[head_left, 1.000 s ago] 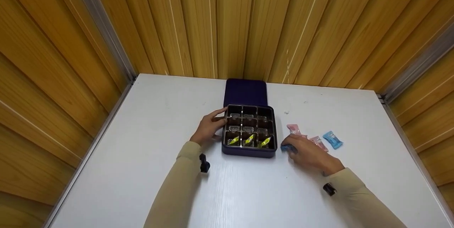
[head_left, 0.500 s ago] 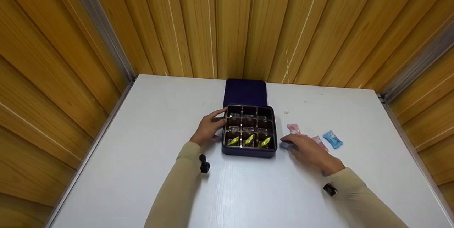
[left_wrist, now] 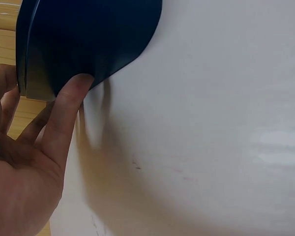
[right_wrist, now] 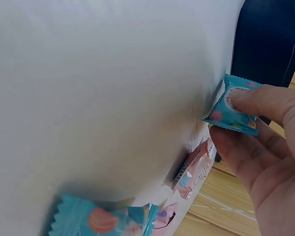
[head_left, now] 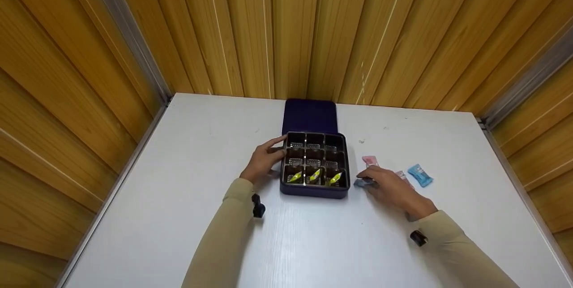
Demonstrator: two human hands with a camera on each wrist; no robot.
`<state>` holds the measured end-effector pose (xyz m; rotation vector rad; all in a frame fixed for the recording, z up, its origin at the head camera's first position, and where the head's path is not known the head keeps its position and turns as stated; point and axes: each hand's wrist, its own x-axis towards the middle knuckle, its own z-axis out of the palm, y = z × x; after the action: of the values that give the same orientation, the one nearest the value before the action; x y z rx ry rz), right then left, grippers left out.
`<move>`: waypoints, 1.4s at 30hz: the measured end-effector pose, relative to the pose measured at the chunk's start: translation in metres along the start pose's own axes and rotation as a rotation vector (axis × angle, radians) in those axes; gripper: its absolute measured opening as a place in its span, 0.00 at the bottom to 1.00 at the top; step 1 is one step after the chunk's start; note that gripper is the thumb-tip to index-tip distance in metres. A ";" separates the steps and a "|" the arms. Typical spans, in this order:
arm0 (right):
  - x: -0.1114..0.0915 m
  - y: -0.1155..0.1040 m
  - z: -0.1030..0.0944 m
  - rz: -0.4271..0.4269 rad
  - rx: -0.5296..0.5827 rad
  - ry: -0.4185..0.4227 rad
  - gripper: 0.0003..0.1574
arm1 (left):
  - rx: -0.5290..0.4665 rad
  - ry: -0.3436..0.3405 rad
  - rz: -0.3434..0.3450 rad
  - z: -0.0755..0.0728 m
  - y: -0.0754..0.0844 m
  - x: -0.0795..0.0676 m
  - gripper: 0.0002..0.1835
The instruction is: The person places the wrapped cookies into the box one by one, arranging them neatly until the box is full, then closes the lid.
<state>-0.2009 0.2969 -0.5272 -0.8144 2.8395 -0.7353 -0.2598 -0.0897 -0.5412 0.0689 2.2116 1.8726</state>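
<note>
A dark blue box [head_left: 314, 192] with a divided tray stands on the table; its front row holds yellow-green wrapped candies [head_left: 335, 179]. My left hand [head_left: 263, 161] holds the box's left side. In the left wrist view the thumb presses the blue wall [left_wrist: 103, 34] while the fingers reach round its edge. Just right of the box, my right hand [head_left: 390, 191] pinches a blue wrapped candy [right_wrist: 235, 109] between thumb and fingers, close over the table. The hand partly covers this candy in the head view.
Another blue candy [head_left: 420, 175] lies to the right. Pink candies [head_left: 370, 161] lie behind and beside the right hand, partly hidden. A dark blue lid [head_left: 310, 116] lies behind the box, near the wooden wall [head_left: 295, 32].
My right hand shifts very slightly, and the blue candy in its fingers turns so that less of its bright side shows. The left hand and the box stay put.
</note>
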 end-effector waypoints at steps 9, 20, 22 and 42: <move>0.002 -0.001 -0.007 -0.005 0.070 0.041 0.17 | -0.030 -0.012 -0.002 -0.001 0.000 0.002 0.30; 0.008 0.003 -0.014 -0.113 0.079 0.108 0.20 | -0.057 -0.009 -0.012 0.000 0.003 0.001 0.30; 0.009 0.002 -0.016 -0.119 0.091 0.121 0.20 | -0.057 -0.009 -0.014 0.000 0.003 0.001 0.30; 0.026 -0.007 -0.025 -0.260 0.094 0.214 0.25 | -0.084 -0.033 -0.018 -0.001 0.000 0.000 0.31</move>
<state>-0.2254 0.2892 -0.5009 -1.1697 2.8842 -1.0394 -0.2597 -0.0906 -0.5407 0.0635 2.1022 1.9382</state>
